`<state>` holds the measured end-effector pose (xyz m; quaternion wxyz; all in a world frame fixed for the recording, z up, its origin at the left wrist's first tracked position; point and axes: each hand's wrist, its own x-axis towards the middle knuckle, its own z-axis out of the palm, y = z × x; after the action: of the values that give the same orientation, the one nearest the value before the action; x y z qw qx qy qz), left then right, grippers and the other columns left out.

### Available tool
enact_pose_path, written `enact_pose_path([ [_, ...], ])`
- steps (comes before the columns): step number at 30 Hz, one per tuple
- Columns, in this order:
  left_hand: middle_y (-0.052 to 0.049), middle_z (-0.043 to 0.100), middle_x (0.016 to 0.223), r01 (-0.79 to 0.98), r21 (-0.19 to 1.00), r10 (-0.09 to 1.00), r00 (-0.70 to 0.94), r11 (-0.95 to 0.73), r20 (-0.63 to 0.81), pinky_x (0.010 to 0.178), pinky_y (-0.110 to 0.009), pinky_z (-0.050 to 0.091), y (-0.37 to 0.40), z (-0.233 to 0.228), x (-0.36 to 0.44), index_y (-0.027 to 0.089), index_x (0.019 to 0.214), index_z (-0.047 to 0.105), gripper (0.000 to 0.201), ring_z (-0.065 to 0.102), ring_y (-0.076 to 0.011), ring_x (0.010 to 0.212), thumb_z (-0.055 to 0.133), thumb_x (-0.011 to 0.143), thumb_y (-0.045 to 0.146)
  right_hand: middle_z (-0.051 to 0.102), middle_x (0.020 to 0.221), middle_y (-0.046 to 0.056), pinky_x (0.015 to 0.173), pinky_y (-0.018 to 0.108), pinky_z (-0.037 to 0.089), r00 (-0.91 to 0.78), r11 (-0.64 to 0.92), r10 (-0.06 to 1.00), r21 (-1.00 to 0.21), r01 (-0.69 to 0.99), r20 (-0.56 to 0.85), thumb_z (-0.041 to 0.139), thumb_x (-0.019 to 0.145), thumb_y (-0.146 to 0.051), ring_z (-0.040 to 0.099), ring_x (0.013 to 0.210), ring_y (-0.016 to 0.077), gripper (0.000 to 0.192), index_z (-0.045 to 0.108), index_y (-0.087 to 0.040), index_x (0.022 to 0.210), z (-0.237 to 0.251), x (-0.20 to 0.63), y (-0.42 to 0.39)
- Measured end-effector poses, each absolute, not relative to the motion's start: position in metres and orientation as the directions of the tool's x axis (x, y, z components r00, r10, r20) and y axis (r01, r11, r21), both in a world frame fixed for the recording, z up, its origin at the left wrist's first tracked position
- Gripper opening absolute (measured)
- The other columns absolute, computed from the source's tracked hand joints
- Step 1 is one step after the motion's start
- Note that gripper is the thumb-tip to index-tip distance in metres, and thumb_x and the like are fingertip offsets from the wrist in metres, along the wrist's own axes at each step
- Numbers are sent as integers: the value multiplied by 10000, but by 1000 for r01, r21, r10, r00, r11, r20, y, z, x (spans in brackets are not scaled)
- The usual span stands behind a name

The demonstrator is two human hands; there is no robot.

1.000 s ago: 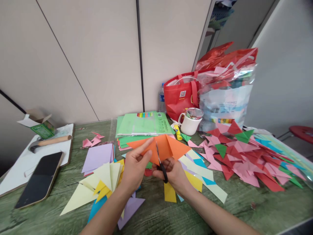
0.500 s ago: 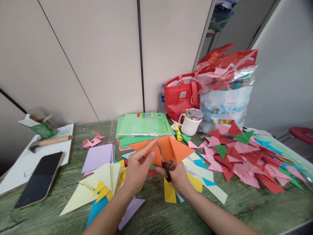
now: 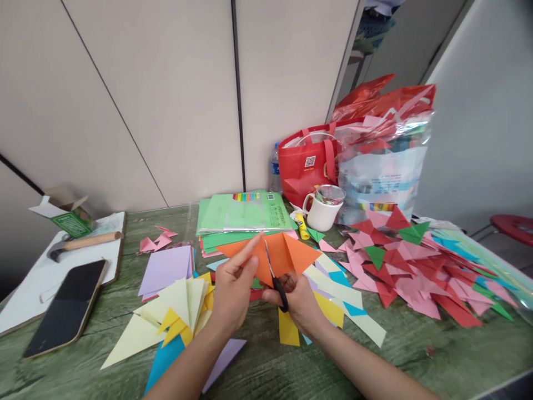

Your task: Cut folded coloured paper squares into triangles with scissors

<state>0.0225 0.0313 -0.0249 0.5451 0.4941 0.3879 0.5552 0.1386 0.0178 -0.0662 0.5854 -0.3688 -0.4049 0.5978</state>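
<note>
An orange sheet of folded paper (image 3: 275, 253) is held up over the middle of the table. My left hand (image 3: 235, 278) pinches its left part between thumb and fingers. In my right hand (image 3: 293, 297) is a pair of black-handled scissors (image 3: 280, 290), its blades upright against the orange paper near a crease. How deep the cut runs I cannot tell. Beneath my hands lie yellow paper pieces (image 3: 288, 329) and cream strips (image 3: 366, 325). To the left of my left forearm are cream folded sheets (image 3: 133, 339) and a blue piece (image 3: 163, 358).
Behind the hands lies a stack of green paper packs (image 3: 245, 214). A white mug (image 3: 322, 214), a yellow glue stick (image 3: 302, 226) and a red bag (image 3: 306, 166) stand behind. Pink and red folded papers (image 3: 416, 272) heap up at right. A phone (image 3: 66, 308) and a hammer (image 3: 87, 241) lie left.
The orange paper and both hands have shifted very slightly left in the view. The scissors have moved a little with them, still at the paper.
</note>
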Motion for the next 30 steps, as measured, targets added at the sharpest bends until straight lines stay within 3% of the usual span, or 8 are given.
enact_pose_path([
  [10, -57, 645, 1155, -142, 984, 992, 60, -103, 113, 829, -339, 492, 28, -24, 23, 220, 1168, 605, 403, 603, -211, 959, 576, 770, 278, 733, 786, 84, 615, 305, 531, -14, -8, 1000, -924, -382, -3, 845, 431, -290, 671, 778, 283, 450, 691, -146, 829, -66, 138, 15],
  [25, -64, 691, 1058, -139, 984, 993, 22, -110, 114, 717, -312, 526, 30, -26, 22, 207, 1177, 600, 420, 632, -195, 822, 590, 764, 286, 708, 961, 88, 781, 353, 505, -88, 32, 993, -910, -414, 74, 817, 517, -277, 636, 920, 282, 423, 678, -166, 901, -67, 137, 17],
  [30, -69, 690, 1057, -121, 987, 993, 45, -105, 111, 740, -296, 508, 31, -26, 21, 201, 1177, 600, 427, 625, -203, 875, 590, 763, 302, 720, 822, 63, 673, 318, 520, -47, 25, 998, -919, -393, 48, 823, 491, -285, 657, 764, 256, 408, 671, -171, 852, -68, 137, 18],
])
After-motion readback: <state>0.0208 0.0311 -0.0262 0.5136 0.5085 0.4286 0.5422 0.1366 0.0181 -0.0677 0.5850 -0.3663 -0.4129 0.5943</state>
